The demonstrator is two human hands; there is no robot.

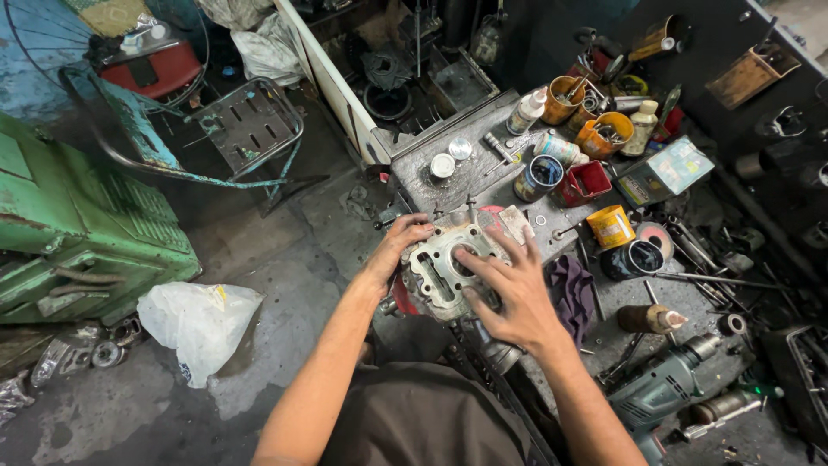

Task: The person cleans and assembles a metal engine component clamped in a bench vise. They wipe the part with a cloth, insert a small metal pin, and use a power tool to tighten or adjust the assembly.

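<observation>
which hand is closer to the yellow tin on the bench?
Right. The right hand lies flat on the metal engine part, on the side toward the yellow tin. The left hand grips the part's far edge, away from the tin.

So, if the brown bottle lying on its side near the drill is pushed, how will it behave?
The brown bottle lies on its side and looks round, so it would probably roll. The bench around it is crowded with tools, so it would likely stop soon. It looks small, probably light.
</observation>
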